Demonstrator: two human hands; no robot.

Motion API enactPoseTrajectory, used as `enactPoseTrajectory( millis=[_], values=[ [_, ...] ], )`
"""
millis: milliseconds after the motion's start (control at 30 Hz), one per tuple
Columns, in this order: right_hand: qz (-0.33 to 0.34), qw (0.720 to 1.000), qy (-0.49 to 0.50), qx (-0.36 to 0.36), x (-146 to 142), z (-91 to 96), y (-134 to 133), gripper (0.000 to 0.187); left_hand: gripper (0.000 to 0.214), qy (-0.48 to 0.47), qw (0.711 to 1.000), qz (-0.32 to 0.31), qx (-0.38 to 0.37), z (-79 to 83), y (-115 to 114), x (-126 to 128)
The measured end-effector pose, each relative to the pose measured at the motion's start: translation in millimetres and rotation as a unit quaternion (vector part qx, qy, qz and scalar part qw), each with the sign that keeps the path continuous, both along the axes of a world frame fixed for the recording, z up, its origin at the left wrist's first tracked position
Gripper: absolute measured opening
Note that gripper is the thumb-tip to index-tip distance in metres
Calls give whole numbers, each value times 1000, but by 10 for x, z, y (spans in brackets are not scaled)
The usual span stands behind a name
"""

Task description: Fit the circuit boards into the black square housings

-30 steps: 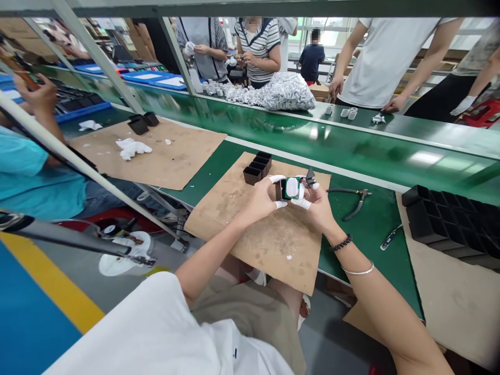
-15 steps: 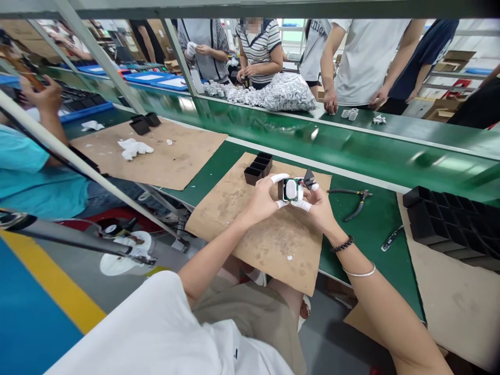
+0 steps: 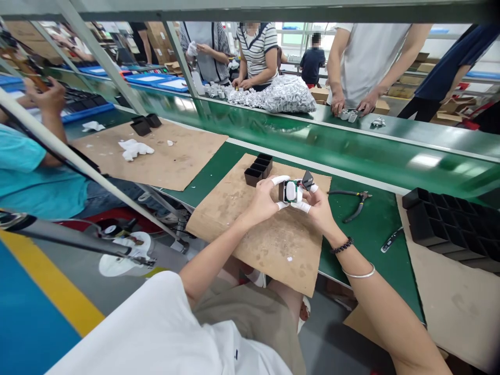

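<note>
My left hand [image 3: 264, 200] and my right hand [image 3: 318, 205] meet above a brown cardboard sheet [image 3: 253, 229], both closed on a small black case with a white and green part [image 3: 290, 191] in it. White finger cots cover my fingertips. A small black piece [image 3: 308, 179] sticks up by my right fingers. A row of empty black cases [image 3: 258, 169] stands just beyond my hands.
Pliers [image 3: 353, 202] and a small tool [image 3: 389, 239] lie on the green mat to the right, beside a black divided tray [image 3: 449, 221]. Beyond runs a green conveyor [image 3: 344, 146]. A bag of white parts [image 3: 287, 94] lies before several standing people. A person in teal [image 3: 27, 166] sits left.
My hands stay together on the case, which has turned a little. People behind the conveyor have shifted; one now has both hands on the far table.
</note>
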State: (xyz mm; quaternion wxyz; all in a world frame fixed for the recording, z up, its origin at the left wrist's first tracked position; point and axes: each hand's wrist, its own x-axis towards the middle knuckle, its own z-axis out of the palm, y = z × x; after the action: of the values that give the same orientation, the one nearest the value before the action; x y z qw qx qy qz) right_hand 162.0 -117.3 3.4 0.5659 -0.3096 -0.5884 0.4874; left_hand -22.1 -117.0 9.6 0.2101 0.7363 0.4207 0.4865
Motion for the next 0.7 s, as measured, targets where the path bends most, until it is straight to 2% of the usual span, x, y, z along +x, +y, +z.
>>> enactPoseTrajectory(
  millis=[133, 700],
  values=[
    [1, 999, -22, 24, 6, -49, 27, 60, 63, -13, 1000, -12, 4, -36, 22, -1],
    [-32, 996, -60, 63, 12, -73, 17, 55, 63, 22, 999, 23, 31, -68, 17, -4]
  ],
)
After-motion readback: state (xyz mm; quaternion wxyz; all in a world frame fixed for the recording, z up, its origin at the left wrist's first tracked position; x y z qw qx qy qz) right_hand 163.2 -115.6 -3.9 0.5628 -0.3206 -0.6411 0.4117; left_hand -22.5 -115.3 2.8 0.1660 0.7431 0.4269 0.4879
